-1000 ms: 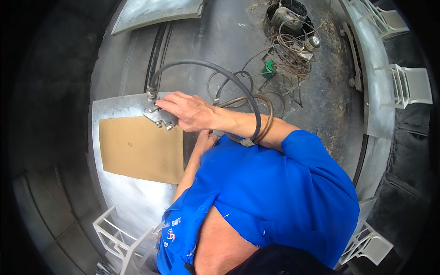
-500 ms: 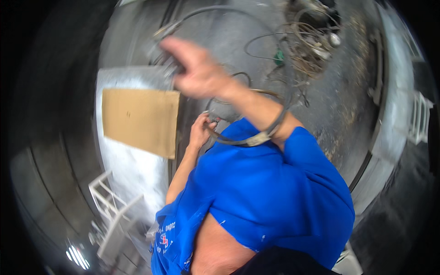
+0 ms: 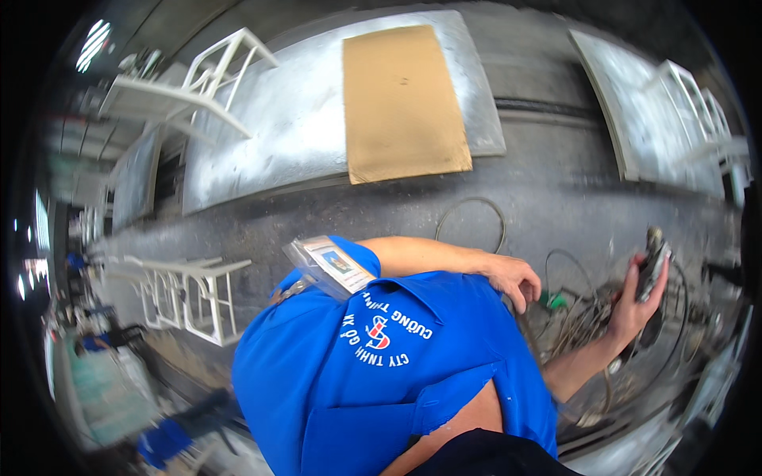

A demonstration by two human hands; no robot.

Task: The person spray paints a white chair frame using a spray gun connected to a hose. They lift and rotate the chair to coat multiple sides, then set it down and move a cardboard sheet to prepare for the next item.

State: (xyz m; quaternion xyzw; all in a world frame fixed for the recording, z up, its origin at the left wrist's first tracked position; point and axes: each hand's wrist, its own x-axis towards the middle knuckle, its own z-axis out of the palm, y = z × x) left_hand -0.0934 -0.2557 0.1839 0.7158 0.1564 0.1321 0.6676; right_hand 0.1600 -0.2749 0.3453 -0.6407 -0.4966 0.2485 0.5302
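Note:
My right hand [image 3: 639, 305] is out at the right, closed around a dark metal spray-gun-like tool [image 3: 655, 266] that points upward. A dark hose [image 3: 671, 317] hangs from the tool beside my wrist. My left hand [image 3: 516, 279] reaches across the front of my blue shirt [image 3: 381, 373], fingers curled around the hose where it runs down beside the shirt. A clear badge holder [image 3: 329, 266] lies on the shirt. Between the two hands lies a tangle of wires with a green piece [image 3: 558, 301] on the concrete floor.
A brown cardboard sheet [image 3: 405, 99] lies on a grey metal panel [image 3: 270, 135] on the floor ahead. Another metal panel [image 3: 635, 111] lies at the upper right. White metal frames [image 3: 202, 289] stand at left and at the far left top [image 3: 198, 79]. A thin cable loop [image 3: 470, 214] lies on the floor.
The view has swung round, so the panel with the cardboard now sits at the top. My right hand has lifted the tool off the panel and carried it out to the right.

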